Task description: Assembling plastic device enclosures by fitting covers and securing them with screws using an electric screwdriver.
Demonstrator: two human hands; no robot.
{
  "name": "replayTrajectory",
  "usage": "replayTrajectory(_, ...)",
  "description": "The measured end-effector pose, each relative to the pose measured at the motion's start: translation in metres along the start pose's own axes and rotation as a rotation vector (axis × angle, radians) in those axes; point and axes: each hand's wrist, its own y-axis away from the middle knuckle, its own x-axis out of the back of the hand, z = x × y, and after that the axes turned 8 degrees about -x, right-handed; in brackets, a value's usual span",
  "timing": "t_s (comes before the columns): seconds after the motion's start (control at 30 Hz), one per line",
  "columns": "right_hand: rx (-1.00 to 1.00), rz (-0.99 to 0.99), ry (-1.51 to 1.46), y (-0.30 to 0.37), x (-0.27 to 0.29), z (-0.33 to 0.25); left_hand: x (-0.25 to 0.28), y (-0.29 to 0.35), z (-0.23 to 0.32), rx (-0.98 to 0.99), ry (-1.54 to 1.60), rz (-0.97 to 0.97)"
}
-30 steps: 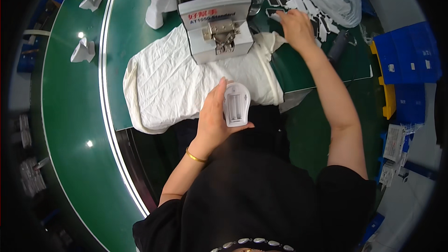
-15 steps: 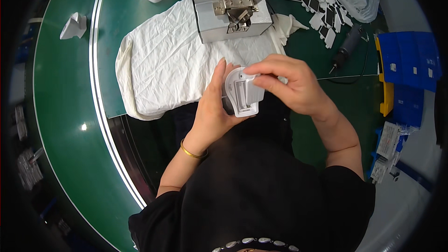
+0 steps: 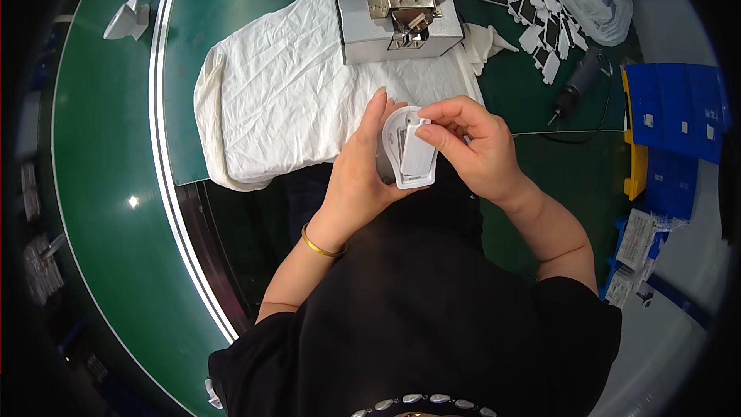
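Observation:
In my left hand [image 3: 361, 162] I hold a white plastic housing [image 3: 391, 136] with a long recessed battery compartment facing up. Its rim is rounded at the far end and narrower toward me. My right hand [image 3: 478, 143] pinches the far end of a white battery cover [image 3: 418, 156] between thumb and forefinger. The cover lies slightly askew over the compartment, its near end down inside the rim. A strip of the recess still shows along the cover's left side. The left fingers behind the housing are mostly hidden.
A grey machine [image 3: 401, 23] with a metal head stands on a white cloth [image 3: 278, 100] ahead. At the far right lie several black-and-white flat pieces [image 3: 549, 35], a plastic bag [image 3: 598, 0] and an electric screwdriver [image 3: 575, 89]. Blue bins [image 3: 671, 112] stand right; a white part [image 3: 127, 21] sits left.
The battery cover has moved left and down over the compartment, hiding most of the recess. My right hand has followed with it, and the view has shifted slightly.

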Motion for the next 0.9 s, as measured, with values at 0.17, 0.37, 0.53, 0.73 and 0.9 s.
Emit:
replayTrajectory(0.17,0.033,0.021,-0.029,0.001,-0.003,0.004,0.000,0.000,-0.001,0.005,0.002,0.017)
replayTrajectory(0.37,0.464,0.003,0.449,-0.008,0.007,0.005,-0.001,0.000,-0.001,-0.019,0.003,0.006)
replayTrajectory(0.53,0.512,0.118,0.693,-0.004,0.007,-0.003,0.003,0.005,0.003,0.025,-0.006,0.012)
replayTrajectory(0.73,-0.230,-0.260,-0.397,0.019,-0.001,0.006,0.004,0.016,0.014,-0.053,0.392,-0.053)
replayTrajectory(0.9,-0.100,-0.173,-0.433,0.028,-0.014,0.002,0.018,0.007,0.034,0.239,0.824,0.084)
